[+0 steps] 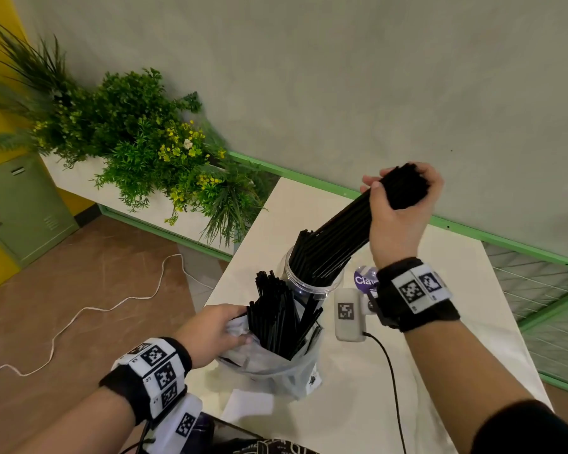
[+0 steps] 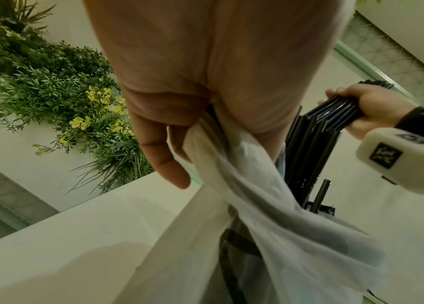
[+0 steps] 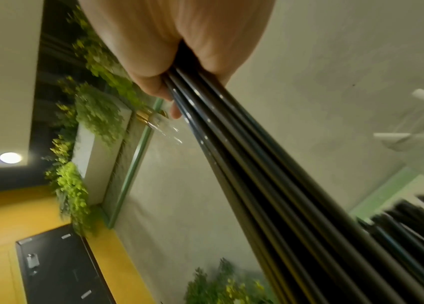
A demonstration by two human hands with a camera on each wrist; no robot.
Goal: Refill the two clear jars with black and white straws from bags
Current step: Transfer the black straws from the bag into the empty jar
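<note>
Far to the left, a green metal locker (image 1: 20,204) stands against a yellow wall, and a thin white cord (image 1: 79,312) snakes over the glossy brown floor. Beside it a long white planter (image 1: 79,181) spills feathery green foliage dotted with small yellow flowers.

Next comes the left hand (image 1: 210,332), its fingers gathered on the crinkled rim of a thin, cloudy plastic bag (image 1: 276,371); in the left wrist view the thumb and fingers pinch the filmy plastic into soft folds. The bag stands on the near part of a smooth, pale table (image 1: 440,339), and from its mouth rises a loose sheaf of slim black straws (image 1: 276,319), stiff and glossy, leaning at slightly different angles.

Just behind the bag stands a clear jar (image 1: 309,283), round and wide-mouthed. A tight bundle of black straws (image 1: 335,237) slants down into its opening, their lower ends already inside the rim. The right hand (image 1: 404,208) is clenched around the upper end of that bundle, raised above and to the right of the jar; the right wrist view shows the fingers wrapped around smooth tubes that catch small highlights.

Beside the jar, near the right wrist, part of a purple lid (image 1: 363,278) with white lettering shows. Both wrists wear black bands with square black-and-white markers. A plain grey-green wall rises behind the table, trimmed along its base with a bright green rail (image 1: 309,175).
</note>
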